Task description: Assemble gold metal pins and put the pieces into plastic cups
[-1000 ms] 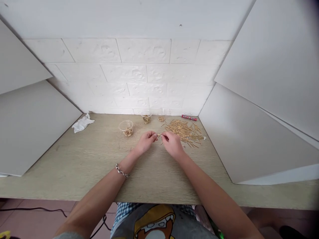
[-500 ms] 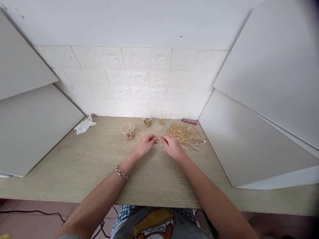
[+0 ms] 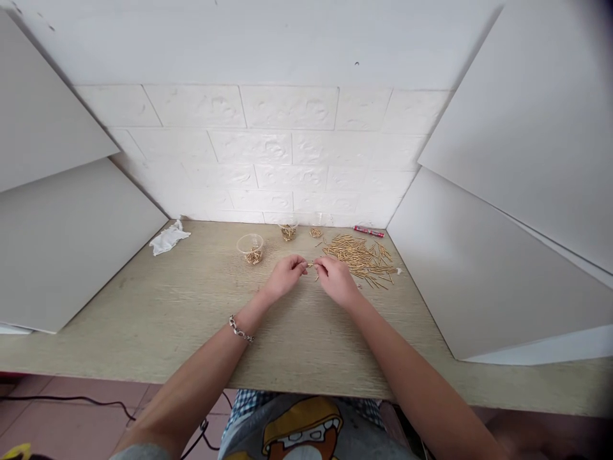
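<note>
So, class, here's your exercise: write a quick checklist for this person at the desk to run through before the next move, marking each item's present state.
1. Left hand and right hand both in view over the desk: ok.
2. Which hand grips the small brass pin between them: cannot tell.
3. Clear plastic cup upright with pins inside: ok.
4. Loose pile of brass pins kept together: not ok, a few strays lie apart at its left edge.
5. Ends of the small brass pin undamaged: cannot tell, too small to see.
</note>
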`<action>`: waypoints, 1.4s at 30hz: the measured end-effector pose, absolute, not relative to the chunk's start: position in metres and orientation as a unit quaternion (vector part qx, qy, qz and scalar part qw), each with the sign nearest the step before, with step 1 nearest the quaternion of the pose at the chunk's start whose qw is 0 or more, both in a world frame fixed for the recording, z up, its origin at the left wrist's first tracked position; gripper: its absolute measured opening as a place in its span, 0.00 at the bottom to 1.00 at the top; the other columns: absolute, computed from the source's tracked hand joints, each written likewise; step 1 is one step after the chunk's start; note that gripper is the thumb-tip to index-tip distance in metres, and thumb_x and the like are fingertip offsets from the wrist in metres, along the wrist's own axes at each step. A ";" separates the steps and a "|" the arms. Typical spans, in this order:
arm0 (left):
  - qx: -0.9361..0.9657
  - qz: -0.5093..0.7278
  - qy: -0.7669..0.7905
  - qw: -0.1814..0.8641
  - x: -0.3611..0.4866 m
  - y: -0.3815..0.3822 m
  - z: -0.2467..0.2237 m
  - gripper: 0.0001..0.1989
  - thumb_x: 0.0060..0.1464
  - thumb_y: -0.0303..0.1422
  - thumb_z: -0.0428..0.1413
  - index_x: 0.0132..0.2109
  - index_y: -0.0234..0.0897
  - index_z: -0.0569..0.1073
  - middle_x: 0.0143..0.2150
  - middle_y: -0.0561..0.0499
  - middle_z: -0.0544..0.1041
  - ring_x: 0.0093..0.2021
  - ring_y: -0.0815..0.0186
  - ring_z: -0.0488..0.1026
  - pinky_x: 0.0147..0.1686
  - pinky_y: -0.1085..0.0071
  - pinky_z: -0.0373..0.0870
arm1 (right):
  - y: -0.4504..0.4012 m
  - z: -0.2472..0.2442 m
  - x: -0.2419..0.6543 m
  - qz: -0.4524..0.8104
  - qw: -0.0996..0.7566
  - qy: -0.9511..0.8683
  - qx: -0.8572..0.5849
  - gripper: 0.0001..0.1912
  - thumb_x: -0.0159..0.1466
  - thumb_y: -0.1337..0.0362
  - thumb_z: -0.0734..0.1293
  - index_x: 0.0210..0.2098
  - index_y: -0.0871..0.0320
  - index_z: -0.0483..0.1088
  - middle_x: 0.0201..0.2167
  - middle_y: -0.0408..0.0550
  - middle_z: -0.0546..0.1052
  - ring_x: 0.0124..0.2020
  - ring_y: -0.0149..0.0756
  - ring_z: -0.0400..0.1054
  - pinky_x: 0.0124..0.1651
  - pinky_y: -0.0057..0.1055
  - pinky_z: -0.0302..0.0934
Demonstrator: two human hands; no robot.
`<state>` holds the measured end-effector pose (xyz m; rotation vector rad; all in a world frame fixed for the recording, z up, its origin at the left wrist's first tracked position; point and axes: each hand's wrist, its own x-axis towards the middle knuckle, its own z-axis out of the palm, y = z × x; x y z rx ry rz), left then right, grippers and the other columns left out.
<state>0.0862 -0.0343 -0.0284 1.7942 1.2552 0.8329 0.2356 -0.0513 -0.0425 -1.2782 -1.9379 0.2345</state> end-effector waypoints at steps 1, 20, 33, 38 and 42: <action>0.707 0.326 0.490 0.392 0.086 -0.034 -0.028 0.10 0.49 0.36 0.46 0.25 0.35 0.65 0.23 0.54 0.69 0.27 0.69 0.66 0.30 0.73 0.62 | -0.052 -0.042 0.236 0.106 0.396 -0.761 -0.503 0.09 0.58 0.71 0.58 0.30 0.60 0.70 0.29 0.48 0.73 0.32 0.33 0.65 0.36 0.28 0.56; 0.699 0.349 0.469 0.412 0.081 -0.027 -0.031 0.10 0.49 0.36 0.47 0.27 0.34 0.66 0.23 0.54 0.69 0.26 0.71 0.65 0.29 0.74 0.61 | -0.056 -0.037 0.222 0.274 0.463 -0.627 -0.563 0.08 0.55 0.65 0.60 0.29 0.60 0.71 0.23 0.45 0.73 0.23 0.31 0.65 0.30 0.28 0.58; 0.728 0.323 0.475 0.373 0.080 -0.034 -0.020 0.11 0.50 0.36 0.47 0.25 0.35 0.66 0.23 0.54 0.69 0.25 0.71 0.64 0.28 0.74 0.60 | -0.060 -0.031 0.230 0.147 0.421 -0.723 -0.528 0.09 0.56 0.68 0.59 0.29 0.59 0.71 0.25 0.46 0.74 0.27 0.31 0.65 0.32 0.27 0.57; 0.702 0.348 0.475 0.401 0.082 -0.036 -0.020 0.11 0.50 0.36 0.47 0.26 0.35 0.66 0.23 0.55 0.69 0.25 0.71 0.64 0.28 0.75 0.61 | -0.059 -0.034 0.226 0.169 0.449 -0.683 -0.550 0.08 0.56 0.67 0.59 0.29 0.59 0.71 0.24 0.45 0.74 0.25 0.31 0.65 0.30 0.27 0.58; 0.705 0.346 0.479 0.393 0.083 -0.036 -0.021 0.10 0.50 0.34 0.47 0.25 0.34 0.66 0.23 0.55 0.69 0.25 0.72 0.64 0.27 0.76 0.60 | -0.060 -0.037 0.226 0.106 0.446 -0.718 -0.525 0.09 0.57 0.68 0.58 0.29 0.59 0.70 0.26 0.47 0.74 0.27 0.32 0.65 0.33 0.28 0.58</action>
